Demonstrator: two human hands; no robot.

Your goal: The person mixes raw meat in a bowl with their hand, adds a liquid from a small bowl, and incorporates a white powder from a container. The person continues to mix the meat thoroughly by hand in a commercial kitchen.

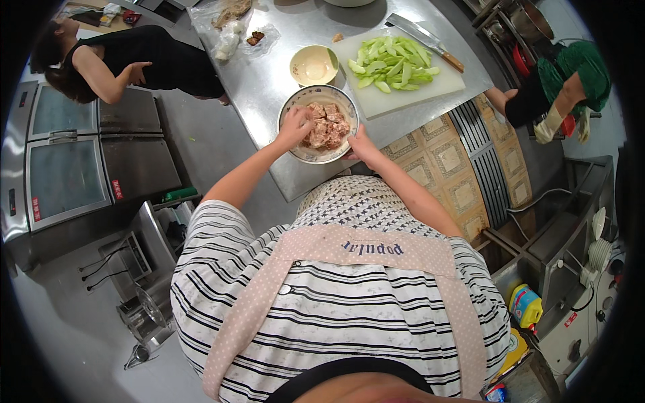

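A patterned bowl sits near the front edge of the steel table, with chunks of raw meat in it. My right hand grips the bowl's right side, its thumb at the rim. Over the left part of the bowl, my left hand has its fingers bent at the meat; whether they pinch a piece is hidden. Just behind stands a smaller cream bowl with a little residue inside. Sliced light-green vegetable is heaped on a white cutting board to the right.
A cleaver with a wooden handle lies across the board's far right edge. Plastic bags with food rest at the table's far left. One person stands left of the table; another, gloved person is at the right.
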